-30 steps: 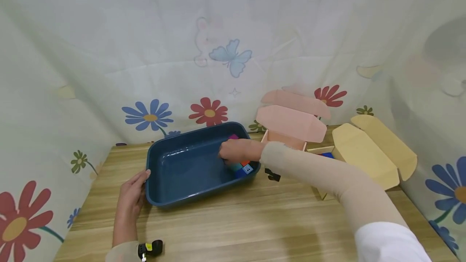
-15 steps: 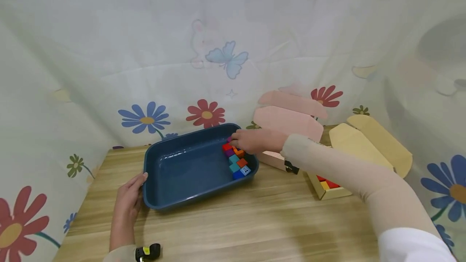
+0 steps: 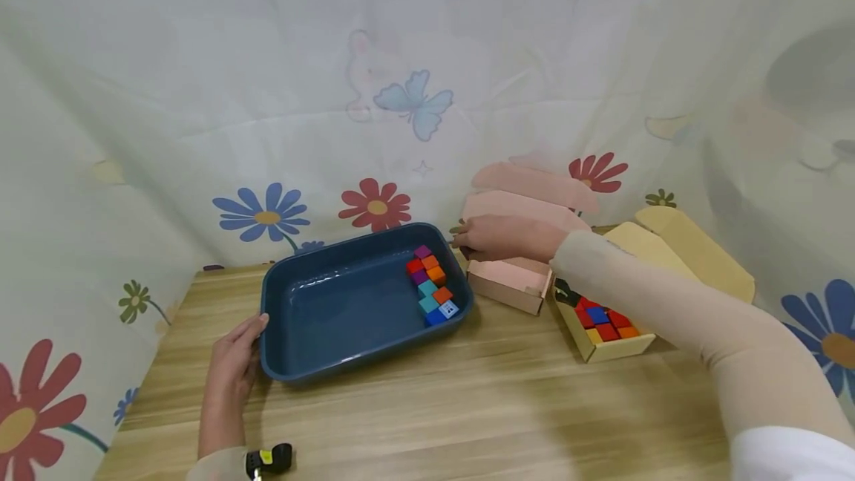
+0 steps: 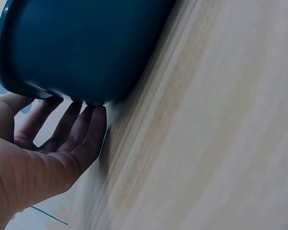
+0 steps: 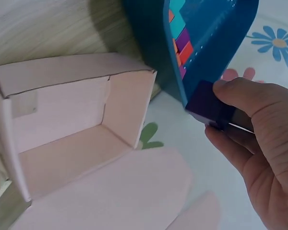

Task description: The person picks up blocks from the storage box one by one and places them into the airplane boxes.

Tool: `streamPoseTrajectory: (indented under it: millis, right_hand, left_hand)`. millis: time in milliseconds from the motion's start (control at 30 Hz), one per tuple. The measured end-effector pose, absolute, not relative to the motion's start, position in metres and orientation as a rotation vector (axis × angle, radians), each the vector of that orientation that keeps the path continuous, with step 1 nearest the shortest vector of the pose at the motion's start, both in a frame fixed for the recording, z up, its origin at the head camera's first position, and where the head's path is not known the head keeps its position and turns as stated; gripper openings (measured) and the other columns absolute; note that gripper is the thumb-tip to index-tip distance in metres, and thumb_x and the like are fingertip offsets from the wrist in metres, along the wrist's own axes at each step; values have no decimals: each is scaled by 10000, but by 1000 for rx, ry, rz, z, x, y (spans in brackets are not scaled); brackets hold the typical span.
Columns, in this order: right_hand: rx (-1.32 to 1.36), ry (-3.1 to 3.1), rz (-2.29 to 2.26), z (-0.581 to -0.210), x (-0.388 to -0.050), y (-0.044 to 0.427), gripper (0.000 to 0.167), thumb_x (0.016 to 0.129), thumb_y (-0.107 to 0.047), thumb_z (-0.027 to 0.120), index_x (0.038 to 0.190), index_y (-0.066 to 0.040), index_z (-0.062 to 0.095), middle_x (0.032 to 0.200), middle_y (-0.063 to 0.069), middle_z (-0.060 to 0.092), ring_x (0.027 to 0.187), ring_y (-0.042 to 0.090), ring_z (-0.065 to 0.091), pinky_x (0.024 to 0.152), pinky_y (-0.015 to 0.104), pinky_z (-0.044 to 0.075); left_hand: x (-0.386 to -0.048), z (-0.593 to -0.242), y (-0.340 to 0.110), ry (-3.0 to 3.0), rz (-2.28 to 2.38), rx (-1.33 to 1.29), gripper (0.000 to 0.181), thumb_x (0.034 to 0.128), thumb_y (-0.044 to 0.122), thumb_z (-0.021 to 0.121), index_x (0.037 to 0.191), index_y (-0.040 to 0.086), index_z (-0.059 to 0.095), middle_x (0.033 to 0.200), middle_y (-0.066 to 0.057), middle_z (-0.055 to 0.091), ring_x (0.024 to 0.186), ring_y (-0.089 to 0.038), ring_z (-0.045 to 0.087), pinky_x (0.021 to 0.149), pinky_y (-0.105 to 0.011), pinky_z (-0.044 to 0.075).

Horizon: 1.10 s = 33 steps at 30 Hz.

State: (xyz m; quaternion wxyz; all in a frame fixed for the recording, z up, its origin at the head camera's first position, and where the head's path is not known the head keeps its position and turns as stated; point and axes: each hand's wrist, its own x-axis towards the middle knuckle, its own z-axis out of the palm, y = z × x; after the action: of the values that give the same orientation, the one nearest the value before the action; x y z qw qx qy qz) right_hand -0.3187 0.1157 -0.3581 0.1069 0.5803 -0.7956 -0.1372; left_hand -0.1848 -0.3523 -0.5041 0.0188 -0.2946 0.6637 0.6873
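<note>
The blue tray (image 3: 354, 306) slants lengthwise rightward and away.

From here I see a blue tray (image 3: 347, 310), dark purplish block (image 5: 206, 103), pink box (image 3: 509, 289), yellow box (image 3: 623, 348), wood-grained desk (image 3: 434, 421) and flower-printed backdrop (image 3: 300, 132).

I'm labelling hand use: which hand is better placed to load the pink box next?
Probably the right hand: it pinches a dark block near the pink box, while the left hand holds the blue tray farther away.
</note>
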Motion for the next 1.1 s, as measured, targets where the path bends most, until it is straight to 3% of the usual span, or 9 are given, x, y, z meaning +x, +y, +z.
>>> streamPoseTrajectory:
  millis: [133, 367, 567, 733, 933, 1100]
  right_hand:
    - [1690, -2413, -483, -359, -317, 120, 83, 979, -171, 642, 915, -124, 666, 723, -55, 576, 686, 138, 547, 643, 259, 397]
    - [1638, -2560, -536, -368, -320, 144, 38, 937, -114, 699, 916, -139, 681, 706, -57, 527, 678, 130, 504, 642, 254, 353]
    - [1656, -2840, -363, -379, -331, 162, 129, 904, -119, 776, 1018, -142, 721, 794, -66, 609, 715, 120, 538, 684, 261, 469]
    - [1620, -2935, -530, -389, -335, 167, 133, 900, -233, 799, 1021, -224, 745, 814, -155, 634, 754, 92, 569, 751, 290, 536]
    - [1462, -3089, -530, -397, -332, 166, 190, 877, -340, 818, 1053, -380, 760, 893, -231, 639, 873, 91, 568, 838, 348, 527]
    - [1552, -3078, -581, -408, -336, 160, 203, 873, -391, 813, 1057, -450, 751, 940, -231, 652, 898, 68, 553, 842, 360, 516]
  left_hand:
    - [-185, -504, -354, 2050, 2133, -914, 727, 979, 438, 670, 1569, 121, 386, 1623, -69, 350, 1324, -128, 449, 1178, -353, 328]
    - [-182, -507, -355, 2050, 2123, -901, 740, 979, 451, 665, 1576, 125, 373, 1621, -65, 351, 1337, -132, 435, 1141, -310, 362]
    - [-183, -506, -355, 2051, 2126, -881, 788, 963, 479, 676, 1583, 118, 350, 1651, -61, 290, 1440, -199, 352, 1209, -410, 273]
    - [-186, -504, -356, 2060, 2134, -898, 791, 956, 475, 688, 1581, 119, 358, 1646, -64, 301, 1456, -210, 347, 1209, -417, 277]
    - [-190, -502, -356, 2096, 2118, -862, 787, 957, 478, 686, 1576, 110, 369, 1623, -77, 347, 1376, -143, 437, 1184, -385, 321]
    - [-187, -505, -358, 2079, 2130, -832, 782, 960, 465, 688, 1573, 96, 371, 1613, -93, 358, 1394, -151, 432, 1190, -381, 308]
